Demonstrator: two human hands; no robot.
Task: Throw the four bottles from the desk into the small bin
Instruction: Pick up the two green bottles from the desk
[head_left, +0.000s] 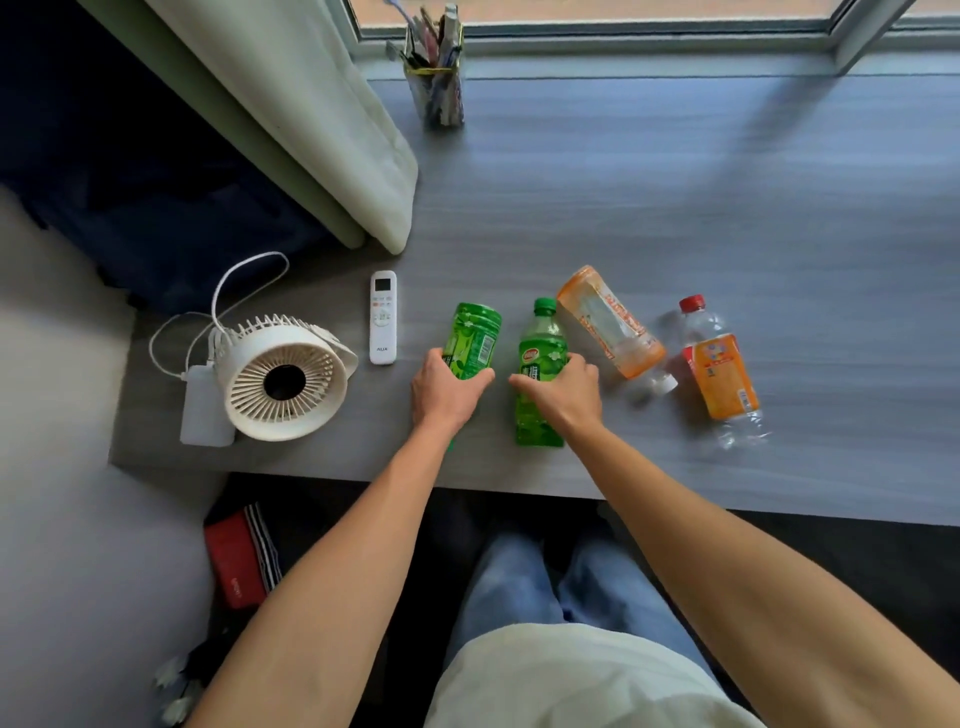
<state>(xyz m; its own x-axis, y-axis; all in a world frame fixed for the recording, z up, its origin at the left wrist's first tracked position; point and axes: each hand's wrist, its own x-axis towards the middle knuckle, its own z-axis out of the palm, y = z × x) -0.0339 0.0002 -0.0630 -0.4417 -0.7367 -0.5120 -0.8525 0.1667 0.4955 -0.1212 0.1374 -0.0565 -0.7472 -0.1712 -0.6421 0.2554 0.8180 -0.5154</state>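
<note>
Green plastic is what both hands are on right now: the left hand (447, 389) has its fingers (480, 376) wrapped round the near end of a green-labelled plastic bottle (475, 340) lying on the grey wood-grain tabletop (649, 208), and the right hand (563, 392) is curled over the middle of a second green bottle with a green cap (540, 358) just right of it. Looks like both grips are closing, not lifted yet.

Right of that second green bottle lie the other two: an orange-tinted clear bottle with a white cap (613, 325), then a clear bottle with a red cap and orange label (719, 371). So I'd say it's step one, all four bottles are on the tabletop.

The small bin isn't visible anywhere, so the next move needs a lift and a turn to find it.

Left of the first green bottle sit a white remote control (383, 317) and a white desk fan (283, 376) with its cable, close enough to knock. Far behind stands a pen cup (436, 88).
</note>
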